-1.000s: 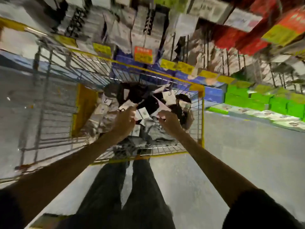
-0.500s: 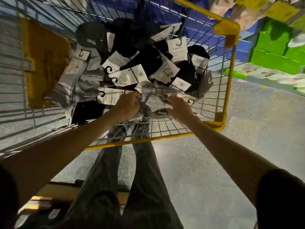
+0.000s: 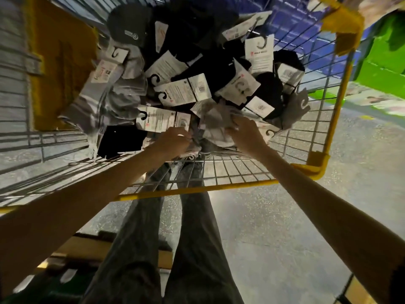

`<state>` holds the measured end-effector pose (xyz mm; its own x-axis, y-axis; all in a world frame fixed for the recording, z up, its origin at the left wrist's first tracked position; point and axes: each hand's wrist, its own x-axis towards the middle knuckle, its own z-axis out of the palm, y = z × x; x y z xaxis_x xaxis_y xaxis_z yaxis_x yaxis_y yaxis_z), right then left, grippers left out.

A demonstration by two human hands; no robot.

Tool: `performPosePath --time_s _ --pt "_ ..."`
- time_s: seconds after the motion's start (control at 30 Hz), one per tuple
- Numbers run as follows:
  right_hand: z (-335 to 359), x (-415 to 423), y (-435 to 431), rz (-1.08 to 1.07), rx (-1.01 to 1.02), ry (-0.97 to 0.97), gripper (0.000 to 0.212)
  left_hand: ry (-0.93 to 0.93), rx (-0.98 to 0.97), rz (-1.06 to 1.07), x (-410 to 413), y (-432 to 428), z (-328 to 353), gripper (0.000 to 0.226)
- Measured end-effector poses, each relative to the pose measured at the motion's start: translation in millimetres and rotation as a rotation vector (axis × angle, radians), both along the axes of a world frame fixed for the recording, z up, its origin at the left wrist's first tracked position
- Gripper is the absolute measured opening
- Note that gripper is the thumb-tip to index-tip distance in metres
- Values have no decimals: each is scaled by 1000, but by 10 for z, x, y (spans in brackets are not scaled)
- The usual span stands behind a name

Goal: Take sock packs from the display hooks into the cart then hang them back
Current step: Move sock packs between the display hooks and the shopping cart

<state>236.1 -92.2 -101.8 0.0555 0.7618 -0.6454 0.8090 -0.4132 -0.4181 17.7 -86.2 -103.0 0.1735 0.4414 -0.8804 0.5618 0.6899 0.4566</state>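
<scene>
A wire cart with a yellow rim (image 3: 197, 189) holds a heap of several sock packs (image 3: 182, 93), black and grey, each with a white card and a black plastic hook. Both my hands reach down into the near side of the heap. My left hand (image 3: 173, 141) and my right hand (image 3: 245, 132) grip the same grey sock pack (image 3: 212, 121) from either side, fingers curled into it. The display hooks are out of view.
A yellow panel (image 3: 61, 69) lines the cart's left end. Blue and green boxes (image 3: 383, 69) sit on low shelving beyond the cart at the right. My legs (image 3: 166, 249) stand on grey speckled floor below the cart; a cardboard piece (image 3: 87, 249) lies at lower left.
The view has tilted down from the hanging display to the cart's inside. Both hands have sunk deeper into the heap and closed on the grey pack.
</scene>
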Motion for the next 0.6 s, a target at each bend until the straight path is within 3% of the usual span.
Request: performPosePath --time_s 0.1,0.2,0.27,0.33,0.47,0.6 --pt "410 -107 234 -364 72 240 13 -119 -157 246 -30 70 177 29" --pt "757 -229 499 -753 84 598 6 -282 -144 258 -59 124 373 45" --pt "820 -311 611 -970 27 838 12 -376 -136 295 -99 171 459 59" --pt "779 -387 682 -1152 -10 979 19 -478 -182 428 -170 236 533 57" --pt "678 -481 693 -1380 -37 1032 35 -597 -269 555 -389 314 580 61" --pt "605 -551 558 -1523 -51 1076 31 -658 -327 551 -486 299 592 51"
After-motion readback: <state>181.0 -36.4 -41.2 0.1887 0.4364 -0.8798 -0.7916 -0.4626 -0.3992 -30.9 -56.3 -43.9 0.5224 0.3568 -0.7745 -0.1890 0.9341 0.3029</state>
